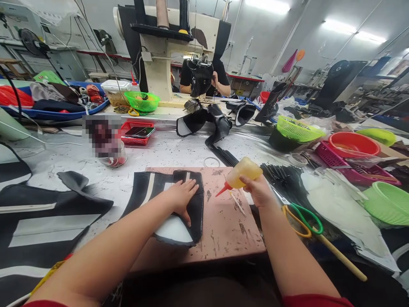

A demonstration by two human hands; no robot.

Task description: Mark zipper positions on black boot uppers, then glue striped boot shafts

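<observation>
My left hand (183,195) lies flat with fingers spread on a black leather piece (195,213) that has white strips and a white patch. Under the leather is a pinkish board (230,238), marked with dark smears. My right hand (259,187) grips a squeeze bottle of yellowish glue (244,172). Its red nozzle (224,189) tilts down to the left, above the board and apart from the leather. Beneath the bottle, a thin white stick (238,204) rests on the board.
Scissors (306,219) with green and orange handles lie right of the board, by a wooden stick (345,260). More black leather pieces (47,213) cover the left side. A sewing machine (159,55) stands ahead, with a person (220,76) behind it. Baskets (386,202) line the right.
</observation>
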